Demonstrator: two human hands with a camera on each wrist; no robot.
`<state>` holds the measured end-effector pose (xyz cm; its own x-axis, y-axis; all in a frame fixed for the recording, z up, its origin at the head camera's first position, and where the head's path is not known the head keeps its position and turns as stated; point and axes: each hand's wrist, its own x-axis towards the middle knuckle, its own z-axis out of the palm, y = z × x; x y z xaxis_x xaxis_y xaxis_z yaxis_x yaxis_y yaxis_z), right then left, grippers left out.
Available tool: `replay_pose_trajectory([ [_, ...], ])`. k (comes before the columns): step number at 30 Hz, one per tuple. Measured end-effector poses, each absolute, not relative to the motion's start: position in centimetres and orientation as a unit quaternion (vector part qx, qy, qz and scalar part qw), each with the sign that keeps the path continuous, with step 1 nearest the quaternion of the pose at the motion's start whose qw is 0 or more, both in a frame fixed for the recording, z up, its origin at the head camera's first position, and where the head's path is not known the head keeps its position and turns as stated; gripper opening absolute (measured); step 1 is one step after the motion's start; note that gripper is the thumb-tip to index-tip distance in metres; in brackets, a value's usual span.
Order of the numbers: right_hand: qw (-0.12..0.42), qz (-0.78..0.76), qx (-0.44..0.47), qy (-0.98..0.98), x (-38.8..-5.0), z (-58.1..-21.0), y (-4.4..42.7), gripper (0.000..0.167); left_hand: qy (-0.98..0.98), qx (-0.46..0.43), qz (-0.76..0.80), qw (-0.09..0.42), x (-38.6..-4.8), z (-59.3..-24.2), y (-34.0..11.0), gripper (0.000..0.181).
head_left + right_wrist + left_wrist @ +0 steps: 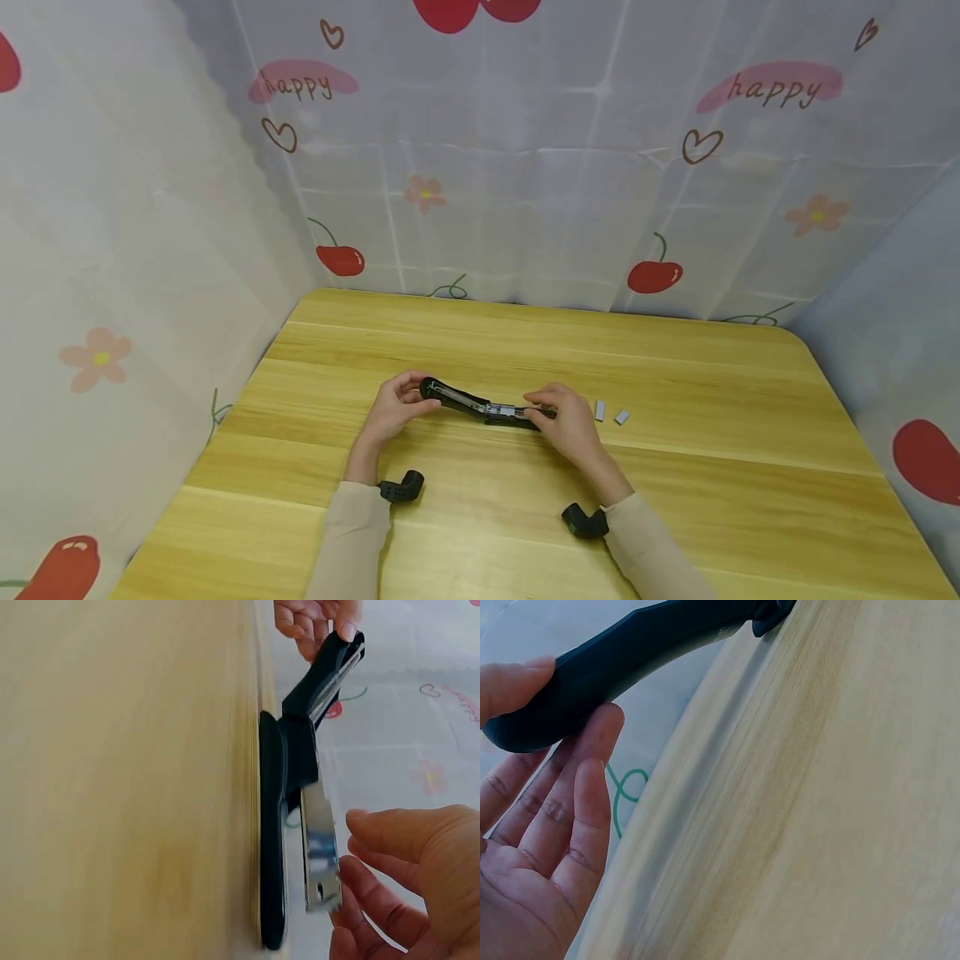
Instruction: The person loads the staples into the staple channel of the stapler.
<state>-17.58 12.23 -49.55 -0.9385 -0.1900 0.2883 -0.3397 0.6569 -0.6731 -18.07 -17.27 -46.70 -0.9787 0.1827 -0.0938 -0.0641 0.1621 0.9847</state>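
Note:
A black stapler (517,422) lies opened out on the table, its top arm swung up and back to the left. My left hand (393,408) holds the rounded end of that arm (652,641) between thumb and fingers. The metal staple magazine (321,847) stands raised above the black base (271,840). A pale strip (507,411) shows in the magazine in the head view. My right hand (566,421) is at the magazine's free end, fingers loosely bent beside it and thumb apart; whether a fingertip touches it cannot be told.
Two small grey staple strips, an upright one (599,410) and a slanted one (622,417), lie just right of my right hand. The wooden table (480,533) ends at a printed curtain (517,225) behind. Black wrist cameras (405,487) sit on both wrists.

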Motion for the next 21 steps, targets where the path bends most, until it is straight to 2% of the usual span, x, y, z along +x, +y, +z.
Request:
replay_pose_trajectory([
  [10, 0.138, 0.363, 0.078, -0.918, -16.8, -49.0, 17.3, 0.023, 0.756, 0.035, 0.646, 0.1, -18.0, -46.5, -17.3, 0.05],
  [21, 0.107, 0.376, -0.037, -0.92, -16.6, -49.1, 22.7, 0.026, 0.754, 0.035, 0.648, 0.102, -18.1, -46.5, -17.2, 0.05],
])
